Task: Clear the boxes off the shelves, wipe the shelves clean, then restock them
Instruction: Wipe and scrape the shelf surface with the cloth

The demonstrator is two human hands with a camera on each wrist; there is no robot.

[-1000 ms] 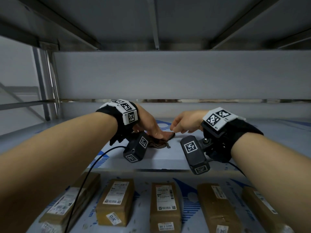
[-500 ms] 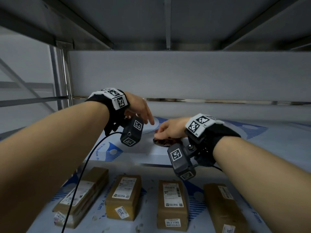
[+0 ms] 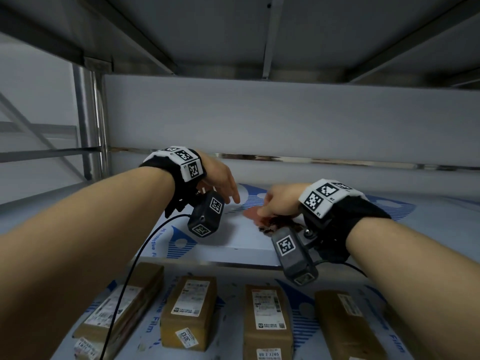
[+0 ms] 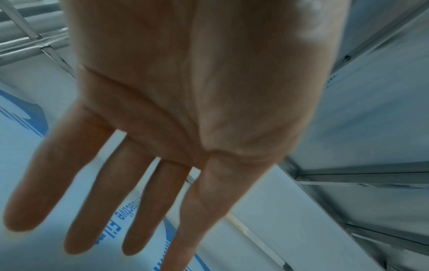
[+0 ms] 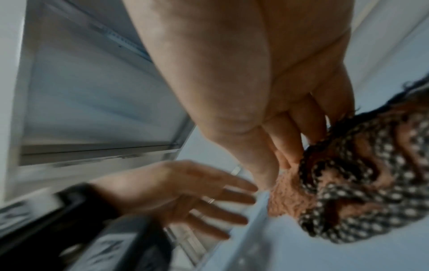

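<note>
the right hand point(image 3: 279, 203) presses down on a cloth point(image 3: 262, 216), its fingers point(image 5: 285, 141) bent and bunched over the top of it, the thumb laid along the near side; in the right wrist view the cloth point(image 5: 348, 183) shows as a crumpled pinkish pile with a dark, white-dotted pattern, gathered under the fingertips. the cloth lies on the upper shelf point(image 3: 389, 229), near its front edge, on a film printed with blue marks. just to the left, the left hand point(image 3: 220, 180) hangs above the same shelf with nothing in it, palm down, fingers point(image 4: 104, 192) straight and a little spread; it is apart from the cloth and from the right hand. in the right wrist view a thin ring shows on one of its fingers. both wrists carry black straps with white coded tags and a small dark camera block; a black cable point(image 3: 124, 294) runs down from the left one. on the lower shelf point(image 3: 228, 320), below the hands, four brown boxes point(image 3: 266, 323) with white labels lie side by side in a row, lengthwise toward the viewer. a steel post point(image 3: 89, 120) stands at the left rear corner, and a pale back panel point(image 3: 285, 118) closes the rear.
</note>
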